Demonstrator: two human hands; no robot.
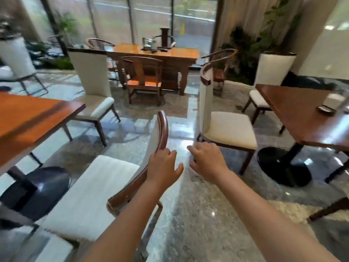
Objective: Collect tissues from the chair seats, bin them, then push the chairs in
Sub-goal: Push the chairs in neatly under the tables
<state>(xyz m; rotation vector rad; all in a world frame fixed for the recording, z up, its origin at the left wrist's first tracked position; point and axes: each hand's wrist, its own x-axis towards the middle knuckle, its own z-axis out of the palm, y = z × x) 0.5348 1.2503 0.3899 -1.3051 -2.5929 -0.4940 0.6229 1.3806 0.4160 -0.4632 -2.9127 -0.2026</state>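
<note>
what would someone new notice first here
Two bare arms reach out from the bottom, the left hand resting on the wooden back rail of the near chair, the right hand open over the glossy floor. Ahead stands an orange-brown tea table by the windows.

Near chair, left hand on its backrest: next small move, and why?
Probably push it in toward the left table. The left hand rests on the near chair backrest rail, its seat shows no tissue, and it stands out from the table. The right hand hangs free and empty; bring it to the rail too.
</note>
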